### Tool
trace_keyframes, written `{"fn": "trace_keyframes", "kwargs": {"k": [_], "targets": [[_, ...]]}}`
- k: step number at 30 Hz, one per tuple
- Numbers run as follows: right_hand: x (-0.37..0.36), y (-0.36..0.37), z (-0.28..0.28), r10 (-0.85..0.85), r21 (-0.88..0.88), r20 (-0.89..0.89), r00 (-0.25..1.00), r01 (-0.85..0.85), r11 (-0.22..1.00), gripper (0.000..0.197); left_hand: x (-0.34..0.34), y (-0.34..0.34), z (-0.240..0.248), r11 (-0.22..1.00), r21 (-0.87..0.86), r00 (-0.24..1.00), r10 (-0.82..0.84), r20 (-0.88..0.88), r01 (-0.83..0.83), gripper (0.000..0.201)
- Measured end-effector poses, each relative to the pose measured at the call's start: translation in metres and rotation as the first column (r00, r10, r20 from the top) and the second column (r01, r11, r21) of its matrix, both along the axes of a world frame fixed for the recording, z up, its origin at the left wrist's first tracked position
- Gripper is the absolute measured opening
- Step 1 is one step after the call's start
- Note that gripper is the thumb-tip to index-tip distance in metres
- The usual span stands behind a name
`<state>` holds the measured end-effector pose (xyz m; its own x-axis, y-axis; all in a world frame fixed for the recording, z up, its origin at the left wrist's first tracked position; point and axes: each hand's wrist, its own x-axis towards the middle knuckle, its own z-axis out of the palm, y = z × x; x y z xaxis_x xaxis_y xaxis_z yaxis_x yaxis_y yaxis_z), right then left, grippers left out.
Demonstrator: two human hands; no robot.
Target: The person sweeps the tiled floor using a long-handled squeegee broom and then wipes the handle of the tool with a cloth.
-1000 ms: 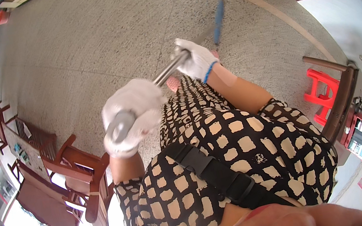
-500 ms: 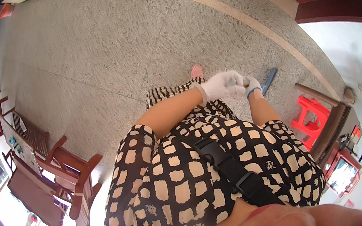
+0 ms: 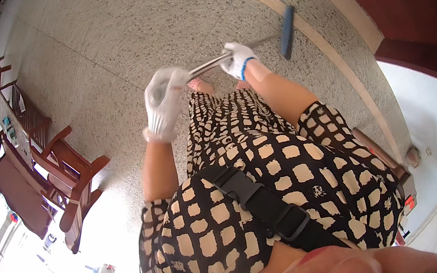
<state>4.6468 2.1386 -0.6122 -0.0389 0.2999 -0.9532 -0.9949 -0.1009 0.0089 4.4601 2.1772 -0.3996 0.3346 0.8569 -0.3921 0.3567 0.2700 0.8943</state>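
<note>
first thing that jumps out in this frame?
Two white-gloved hands at centre top: the left hand wraps the upper end of a shiny metal mop handle, and the right hand holds it further down. The handle runs out to a dark blue mop head on the speckled floor near the pale border strip. Wooden chairs crowd the left edge.
</note>
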Motion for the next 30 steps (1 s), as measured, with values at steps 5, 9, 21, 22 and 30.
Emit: {"fn": "trace_keyframes", "kwargs": {"k": [5, 9, 21, 22, 30], "targets": [[-0.081, 0.082, 0.023, 0.395, 0.057, 0.042, 0.918, -0.397, 0.916, 0.015, -0.081, -0.005, 0.008, 0.940, 0.302, 0.985, 0.129, 0.117, -0.159, 0.020], [-0.152, 0.142, 0.047, 0.653, 0.171, 0.077, 0.753, -0.655, 0.736, 0.012, -0.133, 0.019, 0.029, 0.894, 0.346, 0.959, 0.262, 0.109, -0.284, 0.023], [-0.179, 0.231, 0.122, 0.488, 0.419, -0.095, 0.868, -0.410, 0.810, 0.012, -0.149, 0.121, 0.104, 0.658, 0.752, 0.985, -0.098, 0.140, -0.041, 0.015], [-0.168, 0.233, 0.118, 0.485, 0.440, -0.067, 0.872, -0.411, 0.799, 0.012, -0.146, 0.127, 0.102, 0.662, 0.748, 0.981, -0.110, 0.157, -0.046, 0.009], [-0.037, 0.302, 0.045, 0.274, 0.016, -0.001, 0.962, -0.274, 0.962, 0.023, -0.067, 0.214, 0.005, 0.927, 0.285, 0.962, 0.195, 0.190, -0.244, 0.011]]}}
